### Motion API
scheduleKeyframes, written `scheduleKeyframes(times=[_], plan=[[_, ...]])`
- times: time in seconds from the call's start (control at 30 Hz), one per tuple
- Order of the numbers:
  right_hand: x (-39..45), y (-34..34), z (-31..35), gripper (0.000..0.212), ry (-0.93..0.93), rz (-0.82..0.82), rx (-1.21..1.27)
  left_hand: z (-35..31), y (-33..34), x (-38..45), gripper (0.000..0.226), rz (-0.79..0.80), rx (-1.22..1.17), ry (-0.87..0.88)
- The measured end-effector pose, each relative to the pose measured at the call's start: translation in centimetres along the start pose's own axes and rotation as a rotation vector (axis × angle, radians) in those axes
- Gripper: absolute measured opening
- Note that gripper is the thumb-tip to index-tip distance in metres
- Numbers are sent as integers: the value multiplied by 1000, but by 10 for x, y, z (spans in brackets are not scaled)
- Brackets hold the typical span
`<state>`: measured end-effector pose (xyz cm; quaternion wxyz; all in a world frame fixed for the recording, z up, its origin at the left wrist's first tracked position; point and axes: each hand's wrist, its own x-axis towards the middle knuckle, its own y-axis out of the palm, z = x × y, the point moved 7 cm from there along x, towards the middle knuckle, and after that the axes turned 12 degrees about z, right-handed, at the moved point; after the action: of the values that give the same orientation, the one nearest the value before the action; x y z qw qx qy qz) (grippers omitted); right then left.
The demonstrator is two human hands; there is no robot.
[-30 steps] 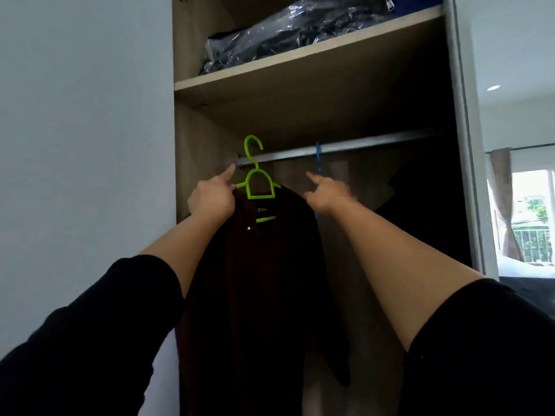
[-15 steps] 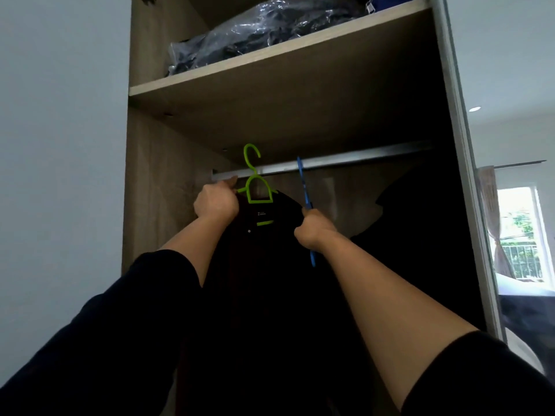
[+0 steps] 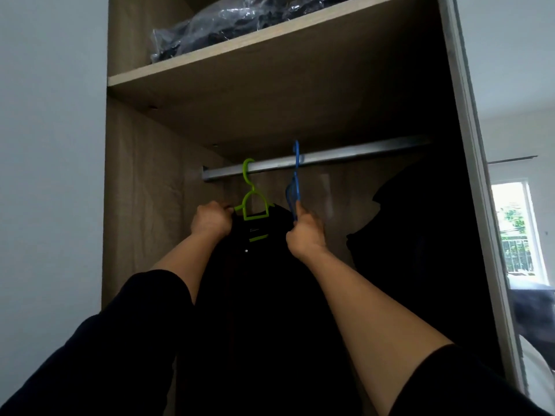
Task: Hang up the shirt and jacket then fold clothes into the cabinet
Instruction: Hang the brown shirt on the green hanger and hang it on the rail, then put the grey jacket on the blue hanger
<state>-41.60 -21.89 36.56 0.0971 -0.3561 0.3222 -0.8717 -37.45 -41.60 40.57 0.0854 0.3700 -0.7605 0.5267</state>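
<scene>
A dark shirt hangs on a green hanger whose hook sits over the metal rail inside the wardrobe. My left hand grips the shirt's left shoulder at the hanger's arm. My right hand grips the shirt's right shoulder and touches the lower end of a blue hanger that hangs empty on the rail. Both arms reach up and forward.
A dark garment hangs at the right of the rail. The shelf above holds clothes in a clear plastic bag. A white wall lies left, the wardrobe's side panel and a window right.
The green hanger's hook has gone from in front of the rail onto it. My right hand has moved up to the blue hanger's lower end. The camera has tilted upward.
</scene>
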Motion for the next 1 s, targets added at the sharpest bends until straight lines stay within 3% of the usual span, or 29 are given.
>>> scheduleKeyframes(times=[0.1, 0.27, 0.4, 0.5, 0.57, 0.7, 0.83, 1.0], plan=[[-8, 10, 10, 72, -50, -48, -25, -3, -7, 1, 57, -27, -33, 68], [-39, 40, 28, 76, -129, -62, -72, -56, -30, -32, 50, -43, -320, 365], [-68, 66, 42, 80, -201, -19, -128, -63, -46, -47, 40, -60, -569, 336], [-96, 71, 54, 67, -314, -1, -64, -55, -60, -64, 25, -95, -656, 330], [-113, 62, 61, 61, -358, -66, -41, -46, -70, -76, 25, -81, -658, 339], [-133, 35, 73, 57, -268, -253, -110, -30, -97, -109, 27, -36, -610, 366], [-155, 36, 94, 61, -183, -143, -195, -16, -118, -157, 38, 113, -593, 416], [-189, 55, 128, 48, -250, 65, -230, 8, -149, -215, 37, 213, -632, 413]])
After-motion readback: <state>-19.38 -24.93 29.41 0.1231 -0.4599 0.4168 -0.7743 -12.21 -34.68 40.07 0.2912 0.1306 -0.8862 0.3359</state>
